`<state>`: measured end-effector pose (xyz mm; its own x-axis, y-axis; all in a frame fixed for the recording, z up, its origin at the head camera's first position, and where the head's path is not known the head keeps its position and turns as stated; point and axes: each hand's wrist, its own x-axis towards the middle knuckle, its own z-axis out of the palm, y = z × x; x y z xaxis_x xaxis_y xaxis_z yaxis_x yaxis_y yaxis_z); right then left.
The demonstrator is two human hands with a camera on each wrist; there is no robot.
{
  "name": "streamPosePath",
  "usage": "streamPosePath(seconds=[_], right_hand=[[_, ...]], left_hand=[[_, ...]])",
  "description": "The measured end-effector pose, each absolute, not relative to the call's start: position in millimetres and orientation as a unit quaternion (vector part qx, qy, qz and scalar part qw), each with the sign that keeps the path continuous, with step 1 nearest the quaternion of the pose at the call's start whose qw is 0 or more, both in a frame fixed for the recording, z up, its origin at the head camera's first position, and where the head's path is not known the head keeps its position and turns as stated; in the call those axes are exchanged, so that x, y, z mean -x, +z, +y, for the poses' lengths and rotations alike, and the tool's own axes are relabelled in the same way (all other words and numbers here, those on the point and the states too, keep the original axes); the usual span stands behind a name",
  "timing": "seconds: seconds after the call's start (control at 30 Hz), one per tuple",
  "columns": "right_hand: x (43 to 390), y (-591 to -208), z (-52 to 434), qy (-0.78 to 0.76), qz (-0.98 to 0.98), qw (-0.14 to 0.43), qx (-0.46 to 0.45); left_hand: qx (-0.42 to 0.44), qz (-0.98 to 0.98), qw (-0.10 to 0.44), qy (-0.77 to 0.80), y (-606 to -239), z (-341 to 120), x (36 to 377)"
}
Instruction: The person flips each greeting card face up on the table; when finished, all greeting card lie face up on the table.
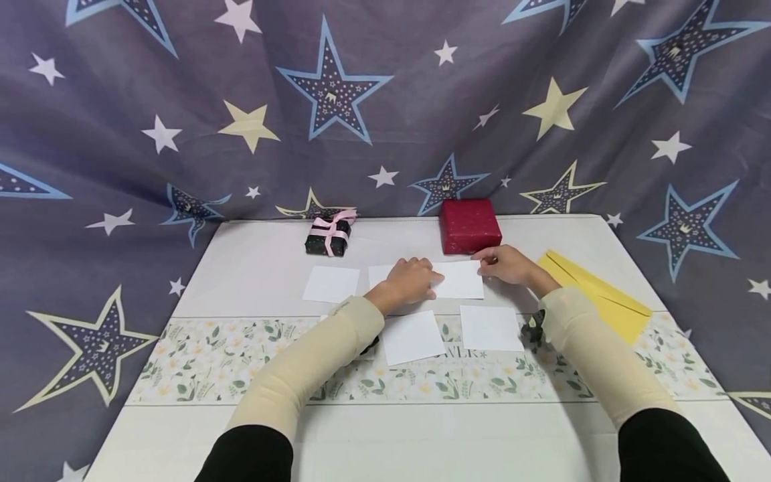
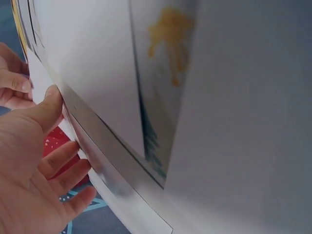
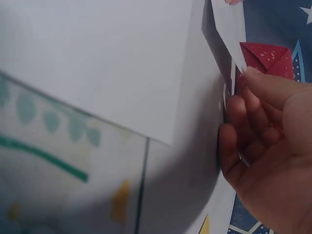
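Basically, far-right card (image 1: 460, 281) is pinched at right edge by right hand (image 1: 507, 265); left edge is touched by loosely extended left hand (image 1: 411, 279), presumably for steadiness.

The white worktop (image 1: 458, 435) is crossed by a printed floral band (image 1: 205, 365) with green leaves, edged by thin dark lines. Near its back edge sit a small black gift box (image 1: 326, 242) tied with pink ribbon and, well to the right, a larger dark red wrapped box (image 1: 470, 226). A yellow paper envelope (image 1: 602, 294) lies slanted at right, reaching onto the band. One white square paper card (image 1: 331, 284) lies behind the band; two similar cards (image 1: 492, 328) lie mostly over it, apart.
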<state>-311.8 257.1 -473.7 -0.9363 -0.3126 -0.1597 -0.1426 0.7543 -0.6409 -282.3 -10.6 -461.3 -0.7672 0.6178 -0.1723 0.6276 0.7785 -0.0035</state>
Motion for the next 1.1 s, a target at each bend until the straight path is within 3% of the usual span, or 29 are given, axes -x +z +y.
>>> streamPosePath(seconds=[0.33,0.6,1.1], right_hand=[[302,-475,263,-0.356,0.919,0.106,0.131],[291,-471,266,-0.371,0.914,0.067,0.15],[273,-454,275,-0.407,0.898,0.025,0.168]], left_hand=[[-0.305,0.95,0.073,0.001,-466,-14,284],[-0.309,0.949,-0.007,0.066,-470,-14,289],[-0.345,0.915,-0.085,0.192,-468,-20,293]])
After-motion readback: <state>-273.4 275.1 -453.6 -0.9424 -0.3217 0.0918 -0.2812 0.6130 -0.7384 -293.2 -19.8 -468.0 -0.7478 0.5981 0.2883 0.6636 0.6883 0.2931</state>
